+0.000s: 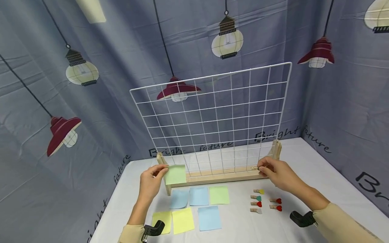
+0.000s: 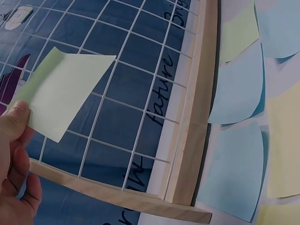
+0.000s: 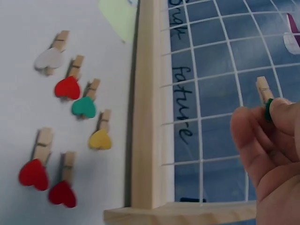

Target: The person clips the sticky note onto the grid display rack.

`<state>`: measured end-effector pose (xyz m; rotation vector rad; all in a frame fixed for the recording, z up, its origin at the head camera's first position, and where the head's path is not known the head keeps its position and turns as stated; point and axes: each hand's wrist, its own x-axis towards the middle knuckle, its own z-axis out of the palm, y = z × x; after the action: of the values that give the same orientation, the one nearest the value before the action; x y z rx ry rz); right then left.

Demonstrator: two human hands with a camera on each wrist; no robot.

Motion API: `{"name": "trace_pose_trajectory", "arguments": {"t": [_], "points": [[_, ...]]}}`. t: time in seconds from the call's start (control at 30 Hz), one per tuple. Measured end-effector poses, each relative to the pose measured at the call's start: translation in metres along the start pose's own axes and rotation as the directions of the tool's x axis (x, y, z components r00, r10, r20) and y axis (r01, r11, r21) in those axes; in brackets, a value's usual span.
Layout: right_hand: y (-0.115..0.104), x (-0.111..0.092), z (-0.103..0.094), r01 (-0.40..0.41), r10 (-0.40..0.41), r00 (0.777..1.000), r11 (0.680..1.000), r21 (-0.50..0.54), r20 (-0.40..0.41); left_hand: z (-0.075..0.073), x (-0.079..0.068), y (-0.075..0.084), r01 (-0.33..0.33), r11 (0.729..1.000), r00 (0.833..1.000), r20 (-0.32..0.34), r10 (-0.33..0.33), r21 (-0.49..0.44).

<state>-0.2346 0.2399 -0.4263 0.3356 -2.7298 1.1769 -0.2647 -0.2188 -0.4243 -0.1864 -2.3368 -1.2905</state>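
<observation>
My left hand (image 1: 151,182) pinches a light green sticky note (image 1: 176,174) by its edge, in front of the lower left of a white wire grid (image 1: 212,76). In the left wrist view the note (image 2: 70,93) bends slightly, its far corners free. At the grid's lower right, my right hand (image 1: 279,173) pinches a small wooden clothespin (image 3: 263,89) by its green heart end. The bare wooden end points away from the fingers. From these views I cannot tell whether the note or clothespin touches the wires.
The grid stands upright in a wooden base (image 1: 218,176). Before it on the white table lie blue notes (image 1: 209,218), yellow notes (image 1: 183,220) and a green note (image 1: 219,195). Several heart clothespins (image 1: 256,204) lie at the right. A patterned curtain (image 1: 121,40) hangs behind.
</observation>
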Motion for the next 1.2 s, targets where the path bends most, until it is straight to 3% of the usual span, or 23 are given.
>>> {"name": "trace_pose_trajectory", "arguments": {"t": [0.47, 0.83, 1.03, 1.2], "points": [[-0.032, 0.021, 0.000, 0.139, -0.139, 0.990, 0.988, 0.072, -0.002, 0.002, 0.004, 0.006, -0.002, 1.000, 0.999, -0.048, 0.001, -0.008], [-0.058, 0.035, 0.007, 0.276, -0.274, 0.961, 0.958, 0.077, -0.032, 0.005, 0.010, 0.014, -0.005, 1.000, 0.998, -0.070, 0.005, 0.002], [-0.067, 0.041, 0.009, 0.301, -0.297, 0.953, 0.948, 0.105, -0.055, 0.006, 0.012, 0.016, -0.011, 1.000, 0.997, -0.075, 0.011, -0.008], [-0.079, 0.045, 0.007, 0.238, -0.233, 0.971, 0.961, 0.140, -0.049, 0.008, 0.015, 0.019, -0.010, 1.000, 0.997, -0.076, 0.009, -0.012]]}}
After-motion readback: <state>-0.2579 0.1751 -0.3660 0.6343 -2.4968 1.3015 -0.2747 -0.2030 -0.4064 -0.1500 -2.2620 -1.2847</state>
